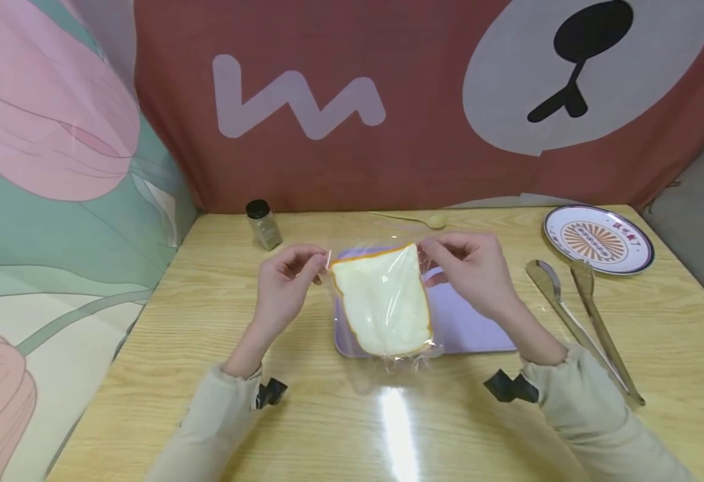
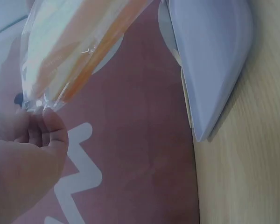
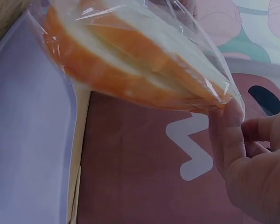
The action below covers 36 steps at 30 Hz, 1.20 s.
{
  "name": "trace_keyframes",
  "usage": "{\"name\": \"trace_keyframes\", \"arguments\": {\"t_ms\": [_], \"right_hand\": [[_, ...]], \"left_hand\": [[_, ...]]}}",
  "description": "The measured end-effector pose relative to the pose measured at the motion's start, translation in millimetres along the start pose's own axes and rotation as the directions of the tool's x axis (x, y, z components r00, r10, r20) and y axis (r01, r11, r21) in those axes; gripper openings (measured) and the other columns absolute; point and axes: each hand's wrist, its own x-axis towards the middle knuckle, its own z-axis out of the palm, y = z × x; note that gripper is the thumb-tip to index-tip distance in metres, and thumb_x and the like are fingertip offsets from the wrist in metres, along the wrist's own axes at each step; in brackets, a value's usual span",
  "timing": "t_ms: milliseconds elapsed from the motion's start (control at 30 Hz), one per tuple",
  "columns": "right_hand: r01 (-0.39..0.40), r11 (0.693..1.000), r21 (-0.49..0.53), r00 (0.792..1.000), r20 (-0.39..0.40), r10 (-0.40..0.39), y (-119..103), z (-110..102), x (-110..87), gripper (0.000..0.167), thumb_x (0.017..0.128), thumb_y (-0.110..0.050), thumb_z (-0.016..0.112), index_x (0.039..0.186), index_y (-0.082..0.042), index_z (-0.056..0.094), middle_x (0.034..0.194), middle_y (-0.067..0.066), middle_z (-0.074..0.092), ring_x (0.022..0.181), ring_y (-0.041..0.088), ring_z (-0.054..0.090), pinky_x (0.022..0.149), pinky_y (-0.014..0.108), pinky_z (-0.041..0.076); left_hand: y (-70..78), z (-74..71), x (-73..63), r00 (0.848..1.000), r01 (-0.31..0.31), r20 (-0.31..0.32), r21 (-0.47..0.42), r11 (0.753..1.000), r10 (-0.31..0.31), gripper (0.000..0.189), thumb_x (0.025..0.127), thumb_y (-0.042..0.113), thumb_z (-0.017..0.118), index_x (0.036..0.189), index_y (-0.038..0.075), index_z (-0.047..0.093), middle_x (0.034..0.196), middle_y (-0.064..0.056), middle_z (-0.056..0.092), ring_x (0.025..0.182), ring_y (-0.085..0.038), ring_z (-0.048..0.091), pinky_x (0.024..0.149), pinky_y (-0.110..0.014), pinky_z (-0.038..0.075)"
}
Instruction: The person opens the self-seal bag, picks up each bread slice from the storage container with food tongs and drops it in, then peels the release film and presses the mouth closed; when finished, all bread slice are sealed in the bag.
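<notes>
A clear plastic bag [image 1: 396, 365] with white bread slices [image 1: 382, 301] inside is held up between my two hands. Two orange-brown crusts [image 3: 130, 39] show through the film in the right wrist view. My left hand [image 1: 285, 284] pinches the bag's upper left corner between thumb and fingers. At the upper right corner, my right hand [image 1: 472, 271] pinches the film in the same way. Behind and below the bag lies a lavender tray [image 1: 472, 321], its left part mostly covered by the bread in the head view.
A black-capped glass jar [image 1: 264, 226] stands at the back left. A pale yellow spoon [image 1: 430, 220] lies behind the tray. To the right are a patterned plate [image 1: 599, 239], metal tongs [image 1: 605, 328] and a wooden table [image 1: 195, 375] edge near a printed cloth wall [image 1: 339, 167].
</notes>
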Motion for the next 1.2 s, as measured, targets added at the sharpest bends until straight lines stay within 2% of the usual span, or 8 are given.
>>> {"name": "trace_keyframes", "arguments": {"t_ms": [133,267,367,467,533,667,867,1200], "right_hand": [[0.012,1.000,0.003,1.000,0.016,-0.012,3.6,-6.6,0.5,0.022,0.095,-0.007,0.059,0.097,0.013,0.067,0.073,0.003,0.067,0.068,0.012,0.066,0.060,0.035,0.058],[0.000,1.000,0.026,1.000,0.013,0.000,6.3,-10.1,-0.9,0.024,0.095,-0.008,0.059,0.096,0.015,0.066,0.073,0.004,0.066,0.069,0.012,0.065,0.060,0.034,0.058],[-0.048,0.996,0.069,0.999,0.000,0.048,8.2,-8.1,-1.6,0.025,0.095,-0.006,0.059,0.098,0.018,0.064,0.072,0.002,0.066,0.069,0.011,0.064,0.060,0.032,0.058],[-0.087,0.991,0.101,0.996,-0.016,0.089,10.6,-5.8,-1.3,0.026,0.095,-0.005,0.059,0.100,0.020,0.062,0.072,0.001,0.066,0.069,0.010,0.064,0.061,0.031,0.058],[-0.104,0.988,0.113,0.994,-0.015,0.106,12.2,-5.8,-0.9,0.026,0.095,-0.006,0.058,0.100,0.019,0.062,0.073,0.002,0.066,0.070,0.010,0.064,0.061,0.031,0.058],[-0.108,0.984,0.144,0.994,0.026,0.106,18.1,-9.8,-1.0,0.019,0.095,-0.006,0.059,0.102,0.011,0.065,0.075,0.004,0.066,0.072,0.012,0.064,0.063,0.033,0.059],[-0.038,0.982,0.185,0.996,0.086,0.022,31.1,-15.8,-5.1,0.026,0.095,-0.003,0.058,0.113,0.016,0.059,0.085,0.003,0.069,0.077,0.013,0.066,0.066,0.033,0.058],[0.024,0.975,0.221,0.999,0.029,-0.031,38.7,-14.9,-7.7,0.022,0.091,0.003,0.061,0.107,0.018,0.062,0.096,0.000,0.072,0.075,0.013,0.068,0.064,0.035,0.058]], "left_hand": [[1.4,-2.5,0.6,0.999,0.046,-0.016,-0.055,0.997,-0.047,0.014,0.097,0.003,0.053,0.097,-0.011,0.056,0.087,-0.016,0.067,0.074,-0.013,0.065,0.063,-0.025,0.056],[5.4,-4.3,1.7,0.983,0.182,0.059,-0.132,0.974,-0.175,0.014,0.102,0.010,0.045,0.100,-0.003,0.048,0.097,-0.022,0.069,0.083,-0.017,0.069,0.071,-0.032,0.058],[5.3,-3.4,1.7,0.956,0.289,0.109,-0.187,0.939,-0.272,0.016,0.103,0.011,0.045,0.110,-0.003,0.048,0.095,-0.017,0.070,0.085,-0.018,0.069,0.075,-0.033,0.057],[2.3,-2.6,1.2,0.944,0.324,0.130,-0.194,0.926,-0.303,0.026,0.100,0.008,0.050,0.121,-0.008,0.050,0.094,-0.008,0.071,0.086,-0.016,0.068,0.077,-0.032,0.057],[0.9,-2.1,0.8,0.948,0.310,0.137,-0.188,0.932,-0.288,0.029,0.098,0.005,0.054,0.120,-0.013,0.053,0.092,-0.003,0.070,0.085,-0.015,0.067,0.078,-0.034,0.057],[1.2,-1.2,2.8,0.963,0.259,0.119,-0.155,0.953,-0.242,0.024,0.093,0.001,0.060,0.107,-0.018,0.060,0.086,-0.002,0.070,0.079,-0.014,0.068,0.072,-0.035,0.058],[6.7,0.9,6.1,0.971,0.230,0.080,-0.092,0.969,-0.223,0.022,0.093,0.003,0.062,0.106,-0.015,0.064,0.085,-0.001,0.072,0.078,-0.013,0.069,0.067,-0.034,0.059],[10.3,6.8,8.5,0.975,0.216,0.064,-0.076,0.973,-0.211,0.023,0.091,0.002,0.064,0.107,-0.015,0.064,0.085,-0.004,0.072,0.075,-0.015,0.069,0.064,-0.032,0.059]]}}
